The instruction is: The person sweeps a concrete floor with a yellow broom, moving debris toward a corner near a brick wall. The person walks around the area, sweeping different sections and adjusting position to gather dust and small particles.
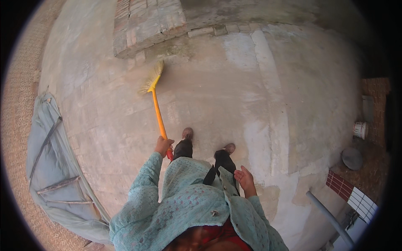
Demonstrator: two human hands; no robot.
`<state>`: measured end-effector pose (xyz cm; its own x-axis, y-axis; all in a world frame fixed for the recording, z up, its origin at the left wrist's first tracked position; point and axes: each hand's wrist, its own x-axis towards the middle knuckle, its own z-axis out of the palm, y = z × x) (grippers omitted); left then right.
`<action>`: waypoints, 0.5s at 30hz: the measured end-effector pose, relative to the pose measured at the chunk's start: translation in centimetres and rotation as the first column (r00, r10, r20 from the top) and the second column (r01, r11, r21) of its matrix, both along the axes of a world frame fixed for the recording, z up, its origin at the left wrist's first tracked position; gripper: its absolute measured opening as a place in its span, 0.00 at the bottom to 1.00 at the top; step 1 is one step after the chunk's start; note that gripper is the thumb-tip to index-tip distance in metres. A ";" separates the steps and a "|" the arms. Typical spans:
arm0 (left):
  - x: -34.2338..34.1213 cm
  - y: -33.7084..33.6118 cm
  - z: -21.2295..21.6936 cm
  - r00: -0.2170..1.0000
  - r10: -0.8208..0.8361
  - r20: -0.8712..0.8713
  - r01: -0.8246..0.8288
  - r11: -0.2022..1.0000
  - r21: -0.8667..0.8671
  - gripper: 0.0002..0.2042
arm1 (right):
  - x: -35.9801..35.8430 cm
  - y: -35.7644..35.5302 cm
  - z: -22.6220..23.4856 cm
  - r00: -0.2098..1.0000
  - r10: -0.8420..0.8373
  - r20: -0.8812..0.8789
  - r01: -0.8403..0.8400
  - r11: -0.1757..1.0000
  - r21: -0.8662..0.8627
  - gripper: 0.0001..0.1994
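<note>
My left hand [163,146] is closed around the lower end of a broom's orange handle, with the red tip showing just below my fingers. The broom [158,109] reaches away from me, and its yellow bristle head [154,79] is fanned out over the concrete floor [209,96], tilted to one side. By my right hip, my right hand [245,179] hangs free with its fingers stretched out and holds nothing.
A brick platform [153,25] rises at the far side. On the left lies a grey-green tarp [58,167] with sticks on it. To the right are a white bucket [360,130], a dark rounded object [351,159], a grey pipe [331,218] and red and white tiles [351,193].
</note>
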<state>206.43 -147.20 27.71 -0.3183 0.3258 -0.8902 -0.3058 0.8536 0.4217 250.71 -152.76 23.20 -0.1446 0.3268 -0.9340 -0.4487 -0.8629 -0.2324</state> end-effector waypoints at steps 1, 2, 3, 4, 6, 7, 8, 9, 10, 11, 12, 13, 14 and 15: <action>0.7 0.8 -0.4 0.998 -0.018 0.060 0.019 1.000 -0.019 0.14 | 0.1 -0.3 0.1 1.000 0.000 -0.013 0.000 1.000 0.010 0.23; 1.7 1.4 -0.5 0.992 -0.029 0.122 0.034 0.999 -0.033 0.13 | 0.3 -0.6 0.2 1.000 0.003 -0.013 -0.003 1.000 0.004 0.23; 3.3 1.5 -0.4 0.978 -0.056 0.202 0.062 0.998 -0.024 0.13 | 0.5 -0.8 0.3 1.000 0.006 0.011 -0.006 1.000 -0.012 0.23; 5.3 1.6 -0.1 0.958 -0.076 0.276 0.084 0.996 -0.014 0.12 | 0.8 -1.1 0.4 1.000 -0.022 0.020 0.022 1.000 -0.008 0.21; 10.0 2.0 0.4 0.854 -0.263 0.449 0.282 0.959 0.026 0.12 | 1.3 -1.6 0.7 0.993 -0.077 0.087 0.079 0.997 -0.017 0.17; 12.3 2.4 0.7 0.818 -0.293 0.495 0.318 0.947 0.036 0.12 | 1.7 -1.8 0.9 0.991 -0.091 0.102 0.094 0.995 -0.024 0.17; 14.5 3.2 1.0 0.770 -0.300 0.564 0.337 0.941 0.040 0.12 | 2.0 -1.8 1.0 0.987 -0.110 0.118 0.114 0.993 -0.028 0.17; 16.3 4.3 1.2 0.701 -0.312 0.641 0.320 0.941 0.109 0.12 | 2.3 -1.7 1.1 0.975 -0.132 0.176 0.144 0.988 -0.055 0.17; 17.8 5.4 1.3 0.619 -0.319 0.718 0.290 0.942 0.168 0.12 | 2.6 -1.6 1.3 0.977 -0.147 0.157 0.153 0.988 -0.029 0.16; 19.3 6.7 1.4 0.543 -0.343 0.766 0.284 0.934 0.217 0.12 | 2.9 -1.4 1.5 0.970 -0.164 0.179 0.171 0.985 -0.028 0.16; 20.6 7.8 1.7 0.466 -0.369 0.804 0.291 0.922 0.255 0.12 | 3.1 -1.2 1.7 0.963 -0.181 0.202 0.190 0.981 -0.029 0.16; 21.8 8.3 2.2 0.462 -0.404 0.790 0.289 0.910 0.296 0.12 | 3.4 -1.0 2.0 0.960 -0.183 0.212 0.191 0.982 -0.018 0.19; 22.8 8.6 2.8 0.461 -0.438 0.772 0.298 0.896 0.330 0.13 | 3.6 -0.9 2.3 0.957 -0.208 0.200 0.213 0.977 -0.004 0.19; 23.3 8.9 3.4 0.457 -0.469 0.756 0.311 0.880 0.358 0.13 | 3.8 -0.8 2.6 0.954 -0.228 0.196 0.231 0.973 0.010 0.19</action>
